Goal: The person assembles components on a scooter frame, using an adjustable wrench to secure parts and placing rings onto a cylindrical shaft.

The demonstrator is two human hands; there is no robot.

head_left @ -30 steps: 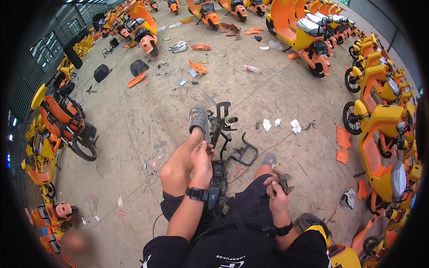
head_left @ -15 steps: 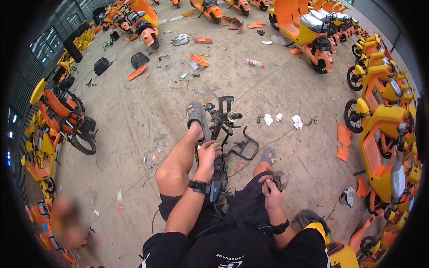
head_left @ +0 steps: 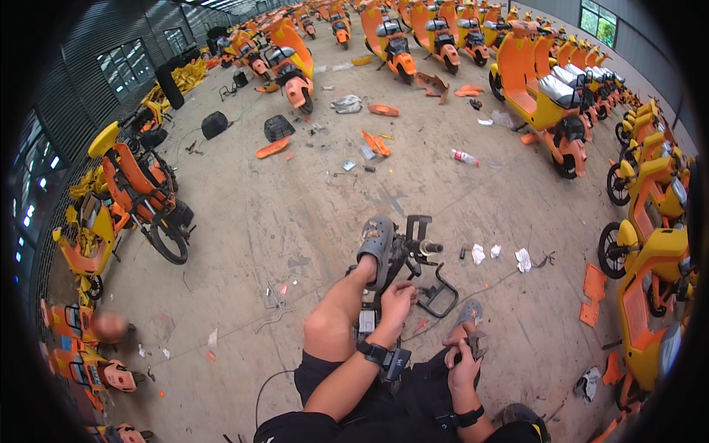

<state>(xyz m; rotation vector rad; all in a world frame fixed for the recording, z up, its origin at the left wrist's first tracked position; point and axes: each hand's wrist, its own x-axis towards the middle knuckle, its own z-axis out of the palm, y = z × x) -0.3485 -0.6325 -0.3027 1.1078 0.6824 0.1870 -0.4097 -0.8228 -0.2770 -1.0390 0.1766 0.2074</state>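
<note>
A black metal scooter frame part [head_left: 410, 260] lies on the dusty concrete floor [head_left: 295, 199]. The left hand [head_left: 397, 301] curls its fingers around it; the right hand [head_left: 464, 362] pinches dark pliers [head_left: 475, 342]. Orange scooters [head_left: 546, 96] ring the hall.

A black metal bracket assembly [head_left: 413, 269] with a protruding axle stub and a looped rod frame lay on the concrete floor, braced under a grey sandal, while small dark pliers [head_left: 475, 344] were held upright just right of it.

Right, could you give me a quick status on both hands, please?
Left hand gripping black metal frame assembly. Right hand holding pliers-like tool. Grey sandal braced against the assembly.
</note>
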